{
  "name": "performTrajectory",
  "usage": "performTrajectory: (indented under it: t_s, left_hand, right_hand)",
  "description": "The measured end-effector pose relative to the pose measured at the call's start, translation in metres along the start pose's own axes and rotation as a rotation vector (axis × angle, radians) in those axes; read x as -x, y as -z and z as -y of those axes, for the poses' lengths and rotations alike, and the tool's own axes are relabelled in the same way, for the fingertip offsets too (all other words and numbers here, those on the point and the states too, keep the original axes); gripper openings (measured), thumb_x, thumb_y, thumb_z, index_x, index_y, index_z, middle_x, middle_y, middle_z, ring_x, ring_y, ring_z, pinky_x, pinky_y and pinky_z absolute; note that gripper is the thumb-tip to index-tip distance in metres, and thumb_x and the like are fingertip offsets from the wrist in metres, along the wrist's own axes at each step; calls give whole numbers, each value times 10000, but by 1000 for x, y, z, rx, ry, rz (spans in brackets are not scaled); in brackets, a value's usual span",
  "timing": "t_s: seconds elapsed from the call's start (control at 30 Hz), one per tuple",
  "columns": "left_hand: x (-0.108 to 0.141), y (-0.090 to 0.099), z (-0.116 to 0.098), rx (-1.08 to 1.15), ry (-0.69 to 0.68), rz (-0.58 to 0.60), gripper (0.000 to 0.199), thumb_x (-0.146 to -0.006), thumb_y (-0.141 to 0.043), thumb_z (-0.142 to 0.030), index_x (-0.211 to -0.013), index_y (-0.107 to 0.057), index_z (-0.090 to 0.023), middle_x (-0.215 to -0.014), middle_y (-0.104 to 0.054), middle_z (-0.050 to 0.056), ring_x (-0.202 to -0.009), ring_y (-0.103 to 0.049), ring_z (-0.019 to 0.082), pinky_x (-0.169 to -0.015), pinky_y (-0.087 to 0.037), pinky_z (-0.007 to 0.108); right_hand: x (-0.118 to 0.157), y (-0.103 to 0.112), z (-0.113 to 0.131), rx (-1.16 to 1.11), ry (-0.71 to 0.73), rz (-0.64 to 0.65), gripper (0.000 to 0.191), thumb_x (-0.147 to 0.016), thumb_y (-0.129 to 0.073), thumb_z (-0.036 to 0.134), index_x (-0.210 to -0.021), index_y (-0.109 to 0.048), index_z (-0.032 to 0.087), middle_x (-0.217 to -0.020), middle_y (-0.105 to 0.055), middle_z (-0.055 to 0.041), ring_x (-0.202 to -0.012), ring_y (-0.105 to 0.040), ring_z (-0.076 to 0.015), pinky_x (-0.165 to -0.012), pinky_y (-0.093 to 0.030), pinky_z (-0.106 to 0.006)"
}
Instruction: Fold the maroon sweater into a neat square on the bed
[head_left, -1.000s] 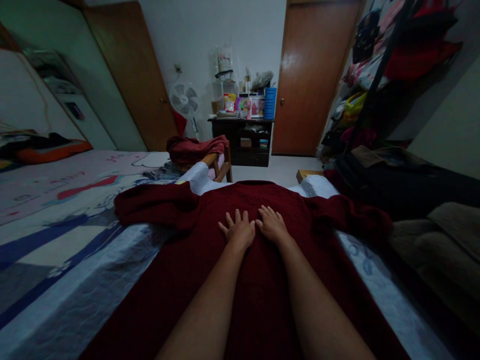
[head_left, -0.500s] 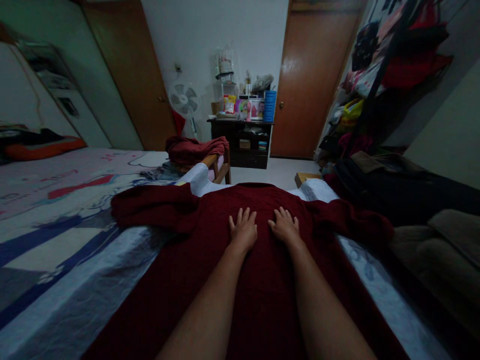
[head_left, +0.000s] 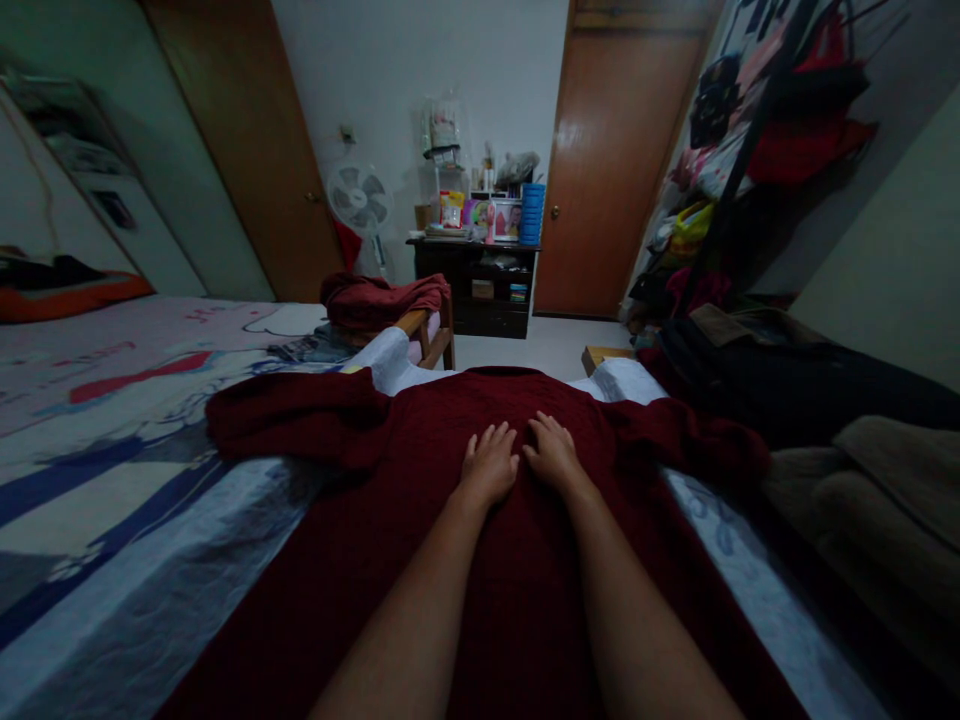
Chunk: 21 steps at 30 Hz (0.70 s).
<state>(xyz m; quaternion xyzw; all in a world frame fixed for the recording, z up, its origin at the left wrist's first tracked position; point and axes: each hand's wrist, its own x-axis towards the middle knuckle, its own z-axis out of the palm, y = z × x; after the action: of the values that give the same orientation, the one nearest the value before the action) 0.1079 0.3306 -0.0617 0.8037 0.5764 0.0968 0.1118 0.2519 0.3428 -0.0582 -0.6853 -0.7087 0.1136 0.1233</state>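
Observation:
A dark red long-sleeved garment (head_left: 420, 520) lies spread over a pale blue-grey cover (head_left: 225, 560), its collar at the far end and a sleeve out to each side. My left hand (head_left: 490, 464) rests palm down on its upper chest, fingers extended and slightly curved. Close beside it, my right hand (head_left: 551, 452) also lies on the cloth with its fingers apart. A narrow gap separates the two hands. Neither hand grips the fabric.
To the left is a bed with a patterned blanket (head_left: 142, 345). A folded reddish cloth (head_left: 382, 300) sits by a wooden frame (head_left: 442, 335). Dark clothes (head_left: 810, 370) and a brown-grey cloth (head_left: 862, 500) are piled on the right. Beyond stand a fan (head_left: 360, 197) and a dark cabinet (head_left: 487, 300).
My hands have come closer together on the garment, with the fingers slightly more bent. The whole view has shifted a little. The garment stays spread as before.

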Motion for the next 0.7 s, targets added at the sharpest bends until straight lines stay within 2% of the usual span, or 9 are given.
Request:
performTrajectory:
  t_s: [0.1,0.27,0.47,0.57,0.7]
  left_hand:
    - [0,0,-2,-18,33,0,533,-926,-358,-351,-1453,-331,-277,-1566,-257,6,-1445,-184,227,-1168,-153,494]
    - [1,-2,-4,-22,50,2,571,-912,-370,-431,-1462,-320,-285,-1577,-218,-9,-1453,-127,283,-1159,-105,554]
    - [1,-4,-4,-20,72,2,613,-891,-389,-492,-1469,-304,-305,-1591,-167,-4,-1448,-87,351,-1133,-107,608]
    - [0,-4,-4,-28,86,12,618,-889,-388,-504,-1469,-302,-308,-1592,-167,19,-1450,-77,353,-1130,-116,606]
    - [0,-3,-5,-32,86,25,622,-892,-375,-508,-1473,-295,-301,-1592,-167,30,-1450,-68,355,-1132,-103,606]
  right_hand:
    - [-2,-3,-2,-38,55,42,554,-878,-459,298,-1416,-398,182,-1534,-311,-80,-1409,-251,-197,-1142,-159,-412]
    - [3,-1,-8,19,-88,14,644,-905,-426,458,-1466,-312,162,-1561,-237,-84,-1437,-168,-239,-1150,-113,-455]
    - [1,0,-7,95,-185,19,681,-918,-338,524,-1490,-266,163,-1580,-170,-84,-1444,-113,-287,-1138,-120,-470]
    - [-7,9,-5,106,-213,65,696,-898,-362,540,-1488,-273,180,-1572,-202,-84,-1423,-179,-305,-1110,-197,-482]
    - [-22,20,-3,123,-246,51,604,-892,-373,535,-1401,-431,214,-1482,-369,-128,-1312,-362,-345,-1003,-331,-514]
